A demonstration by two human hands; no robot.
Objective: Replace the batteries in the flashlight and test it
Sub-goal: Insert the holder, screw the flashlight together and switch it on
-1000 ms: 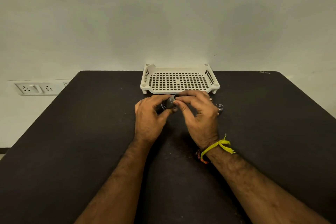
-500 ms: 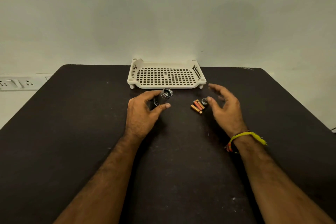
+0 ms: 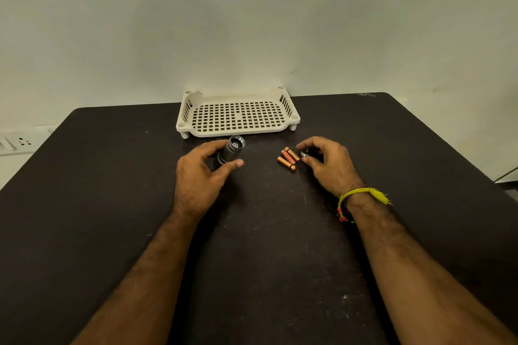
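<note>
My forearms reach up the dark desk (image 3: 252, 274) from six o'clock. A second ago both hands were bunched together on the flashlight just in front of the tray; now they have parted. My left hand (image 3: 199, 176) grips the flashlight (image 3: 232, 152) at about eleven o'clock, thumb and fingers curled round its lower barrel, the open end tilted up and away from me. My right hand (image 3: 326, 165), a yellow thread at its wrist, has swung out to about one o'clock and come down on a small round metal piece (image 3: 305, 153), which I take for the end cap; thumb and forefinger close on it, though I cannot tell whether it is lifted off the desk. Just left of that hand lie three batteries (image 3: 288, 159), orange and gold, side by side and touching, uncovered when the hands separated. I judge the flashlight is open, but I cannot see whether cells are inside, so I cannot say if these three are the old set or the new. Farthest off, at twelve o'clock, the white tray (image 3: 238, 130) sits against the wall.
</note>
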